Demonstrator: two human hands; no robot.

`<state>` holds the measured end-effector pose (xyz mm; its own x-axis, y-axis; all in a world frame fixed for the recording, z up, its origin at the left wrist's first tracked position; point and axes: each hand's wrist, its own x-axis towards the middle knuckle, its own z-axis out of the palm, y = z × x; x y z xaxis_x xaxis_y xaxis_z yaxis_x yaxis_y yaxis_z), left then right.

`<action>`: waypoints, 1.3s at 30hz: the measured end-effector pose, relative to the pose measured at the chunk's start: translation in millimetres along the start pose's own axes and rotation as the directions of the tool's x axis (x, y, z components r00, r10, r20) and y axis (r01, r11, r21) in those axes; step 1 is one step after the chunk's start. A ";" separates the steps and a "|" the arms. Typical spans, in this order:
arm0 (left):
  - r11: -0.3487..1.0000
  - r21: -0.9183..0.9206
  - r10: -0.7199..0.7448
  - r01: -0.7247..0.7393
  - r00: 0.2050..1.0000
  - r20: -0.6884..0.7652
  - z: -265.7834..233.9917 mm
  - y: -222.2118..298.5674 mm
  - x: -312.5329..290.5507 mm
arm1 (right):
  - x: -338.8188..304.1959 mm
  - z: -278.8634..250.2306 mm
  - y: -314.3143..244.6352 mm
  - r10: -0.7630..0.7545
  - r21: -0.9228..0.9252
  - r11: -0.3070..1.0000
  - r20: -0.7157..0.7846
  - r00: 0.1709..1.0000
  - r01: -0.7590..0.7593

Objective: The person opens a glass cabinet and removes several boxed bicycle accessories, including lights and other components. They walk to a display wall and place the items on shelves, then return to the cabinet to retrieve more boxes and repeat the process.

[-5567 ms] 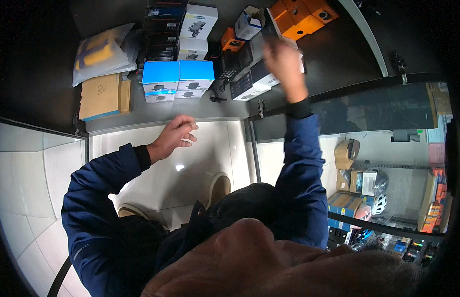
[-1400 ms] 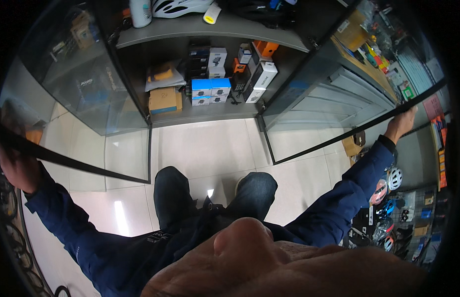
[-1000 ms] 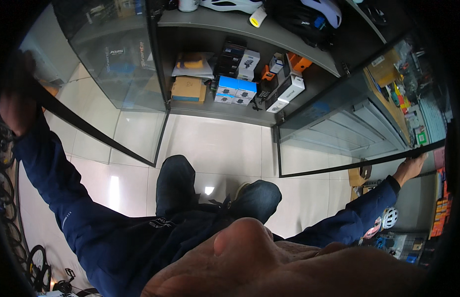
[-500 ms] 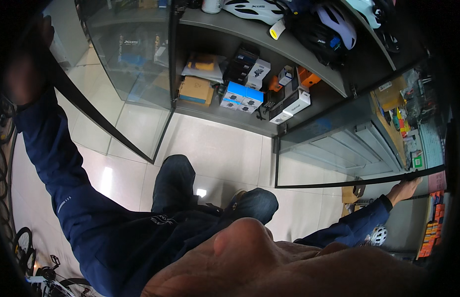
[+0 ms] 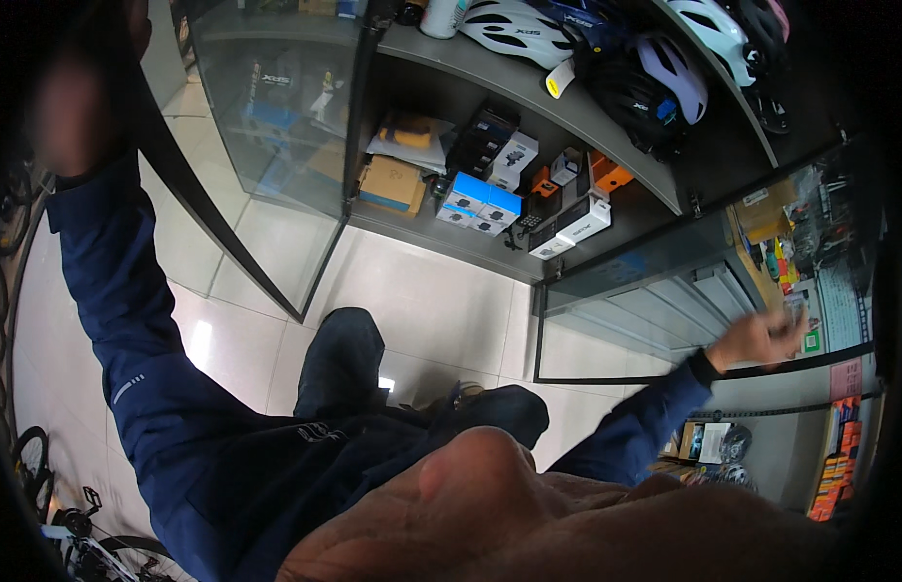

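Observation:
My left hand (image 5: pixel 71 121), dim and blurred at the left rim, grips the dark-framed edge of the left glass door (image 5: pixel 213 233); a finger shows past the frame. This door stands swung out from the cabinet. At the right, my right hand (image 5: pixel 757 341) is raised in front of the right glass door (image 5: pixel 630 325), close to its dark frame. Nothing shows in it, and its fingers are loosely bent and apart. The cabinet's lower shelf (image 5: pixel 402 221) holds blue-and-white boxes (image 5: pixel 480 204), a brown carton (image 5: pixel 391 184) and a long white box (image 5: pixel 585 225).
Bicycle helmets (image 5: pixel 514 31) and a white can (image 5: pixel 439 17) sit on the upper shelf. Orange boxes (image 5: pixel 837 456) stack at the far right. A bicycle (image 5: pixel 87 543) stands at the lower left on the tiled floor (image 5: pixel 422 276). My knees are before the cabinet.
My right hand has come off the right door's frame edge and moved left and slightly up. My left hand stays at the left door. The view has shifted slightly.

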<state>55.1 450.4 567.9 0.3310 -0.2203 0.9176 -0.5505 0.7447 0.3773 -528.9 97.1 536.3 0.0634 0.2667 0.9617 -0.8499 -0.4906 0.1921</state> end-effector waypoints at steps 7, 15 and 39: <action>0.872 0.489 0.064 -0.017 0.995 -0.080 -41.0 -9.8 -8.8 | -81.6 166.3 -248.4 -0.133 0.564 0.761 0.619 0.774 -0.320; 0.957 0.088 -0.238 0.277 0.919 -0.313 -89.4 -32.9 -16.4 | -110.8 299.0 -458.7 -0.348 0.658 0.706 0.646 0.680 -0.263; 0.849 0.526 0.106 0.043 0.963 -0.249 -33.5 22.0 -39.1 | -105.9 375.8 -533.5 -0.249 0.430 0.893 0.715 0.653 -0.130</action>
<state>55.7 496.6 536.2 0.4515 0.0237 0.8919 -0.8565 0.2916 0.4258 114.4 18.9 405.4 0.6274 -0.2966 0.7200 -0.5424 -0.8298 0.1308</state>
